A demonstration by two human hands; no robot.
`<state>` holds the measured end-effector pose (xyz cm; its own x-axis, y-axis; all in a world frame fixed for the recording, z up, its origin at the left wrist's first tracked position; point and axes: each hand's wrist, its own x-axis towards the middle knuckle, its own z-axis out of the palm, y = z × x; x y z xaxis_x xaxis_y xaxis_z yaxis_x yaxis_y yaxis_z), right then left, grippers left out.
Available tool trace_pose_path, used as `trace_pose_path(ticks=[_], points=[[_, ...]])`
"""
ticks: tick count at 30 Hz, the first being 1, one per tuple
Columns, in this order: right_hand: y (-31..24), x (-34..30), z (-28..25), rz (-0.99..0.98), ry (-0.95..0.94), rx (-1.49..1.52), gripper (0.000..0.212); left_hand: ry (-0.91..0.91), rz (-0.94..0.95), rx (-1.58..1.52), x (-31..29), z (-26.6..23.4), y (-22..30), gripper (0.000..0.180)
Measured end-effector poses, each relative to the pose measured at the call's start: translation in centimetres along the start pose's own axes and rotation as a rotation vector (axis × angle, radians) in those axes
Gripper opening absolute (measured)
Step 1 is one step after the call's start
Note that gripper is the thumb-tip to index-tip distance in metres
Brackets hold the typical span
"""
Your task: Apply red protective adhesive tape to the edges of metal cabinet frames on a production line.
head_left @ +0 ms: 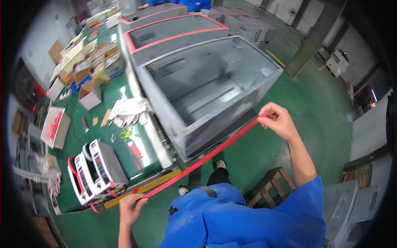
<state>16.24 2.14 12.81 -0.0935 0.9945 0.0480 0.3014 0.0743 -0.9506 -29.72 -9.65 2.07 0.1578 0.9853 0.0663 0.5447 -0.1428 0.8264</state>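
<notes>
A long red strip (202,161) is stretched between my two hands, slanting up from left to right. My left hand (130,208) pinches its left end near the corner of the green-topped bench. Its right end is held between the thumb and fingers of my right hand (278,120), just off the near right corner of a grey metal cabinet box (233,108). That box lies open side up, its rim bare grey. Behind it, a second grey box carries a red strip (182,40) along its rim.
On the green bench (103,136) stand a white device with red cables (96,171), a white rag (129,111), green-handled scissors (125,132) and cardboard boxes (90,95). A wooden stool (271,188) is by my right side. People in blue (194,5) are at the far end.
</notes>
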Motion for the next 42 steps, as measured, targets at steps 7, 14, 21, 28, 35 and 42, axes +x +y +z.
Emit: trace_pose_path(ticks=[7,14,21,28,35,42], points=[[2.3,5.5,-14.4,-0.021,0.092,-0.027,0.008,0.240,0.003,0.251,6.8,1.4,5.6,0.006],[5.7,14.7,-26.2,-0.067,0.024,-0.014,0.010,0.384,0.020,0.093,14.3,4.9,12.6,0.015],[10.7,20.6,-30.6,0.081,-0.179,0.043,0.010,0.525,-0.318,-0.205,16.4,8.9,15.9,0.012],[12.7,22.7,-32.0,0.136,-0.283,0.062,0.012,0.572,-0.421,-0.356,16.3,10.5,16.4,0.010],[12.4,24.1,-33.2,0.175,-0.374,-0.082,0.012,0.560,-0.507,-0.374,16.4,11.2,16.4,0.008],[11.7,24.6,-32.9,0.197,-0.485,-0.231,0.015,0.612,-0.550,-0.387,16.8,10.5,15.7,0.011]])
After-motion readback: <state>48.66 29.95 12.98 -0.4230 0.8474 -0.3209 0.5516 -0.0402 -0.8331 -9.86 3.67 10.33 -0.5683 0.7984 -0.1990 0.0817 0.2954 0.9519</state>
